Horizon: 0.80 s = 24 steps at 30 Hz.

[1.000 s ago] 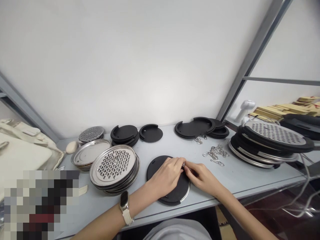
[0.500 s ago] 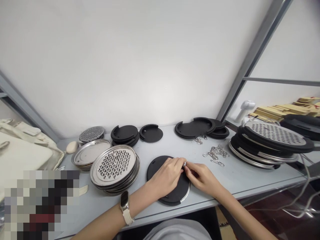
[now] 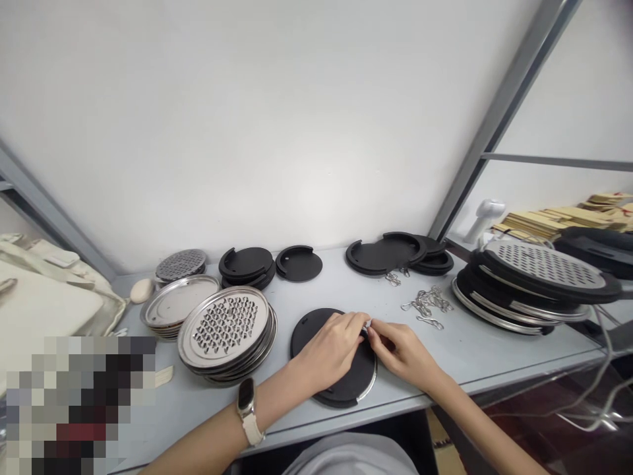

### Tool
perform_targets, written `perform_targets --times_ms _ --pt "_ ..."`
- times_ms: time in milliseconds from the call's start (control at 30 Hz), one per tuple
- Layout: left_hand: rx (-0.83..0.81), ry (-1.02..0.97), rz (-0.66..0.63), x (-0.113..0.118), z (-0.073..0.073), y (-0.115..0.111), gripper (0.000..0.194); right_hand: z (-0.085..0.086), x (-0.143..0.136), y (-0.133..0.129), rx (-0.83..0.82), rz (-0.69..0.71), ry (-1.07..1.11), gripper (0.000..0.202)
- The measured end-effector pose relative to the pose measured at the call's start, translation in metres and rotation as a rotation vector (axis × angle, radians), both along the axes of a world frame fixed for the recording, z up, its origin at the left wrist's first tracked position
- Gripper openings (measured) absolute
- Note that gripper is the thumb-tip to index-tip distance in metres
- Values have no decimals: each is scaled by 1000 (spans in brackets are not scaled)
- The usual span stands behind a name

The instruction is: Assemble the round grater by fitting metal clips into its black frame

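Observation:
A round black cover [image 3: 353, 379] with a metal rim showing along its right edge lies on the table in front of me. My left hand [image 3: 333, 346] lies across it, its curled fingers gripping the right-hand edge. At that same edge my right hand [image 3: 400, 349] pinches with thumb and forefinger. A small shiny metal clip [image 3: 366, 325] shows between the fingertips of both hands, mostly hidden. Beyond my right hand is a loose pile of wire snap clips [image 3: 428, 302].
To the left are stacked metal grater discs [image 3: 227, 330] and plain metal discs [image 3: 182, 300]. Black covers [image 3: 299, 264] lie along the wall, others [image 3: 386, 254] farther right. A tall stack of covered graters [image 3: 544, 264] stands at right, near a shelf post [image 3: 489, 125].
My right hand has shifted very slightly to the right at the edge of the cover. My left hand stays in practically the same place.

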<state>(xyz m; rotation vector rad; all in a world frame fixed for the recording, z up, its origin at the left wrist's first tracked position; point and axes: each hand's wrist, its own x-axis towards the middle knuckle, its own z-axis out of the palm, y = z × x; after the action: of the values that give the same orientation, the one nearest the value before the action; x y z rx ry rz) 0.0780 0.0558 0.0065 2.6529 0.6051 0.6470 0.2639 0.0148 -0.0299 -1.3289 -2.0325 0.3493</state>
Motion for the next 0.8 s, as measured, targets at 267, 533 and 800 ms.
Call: perform_targets --times_ms 267,533,800 --pt "-22 -12 3 0 0 0 27 2 -1 1 -93 8 -10 19" --pt "-40 -8 -3 -1 1 0 26 3 -1 2 -150 19 12 22" --pt "-32 -6 -3 0 0 0 27 1 -1 2 -54 4 -9 18"
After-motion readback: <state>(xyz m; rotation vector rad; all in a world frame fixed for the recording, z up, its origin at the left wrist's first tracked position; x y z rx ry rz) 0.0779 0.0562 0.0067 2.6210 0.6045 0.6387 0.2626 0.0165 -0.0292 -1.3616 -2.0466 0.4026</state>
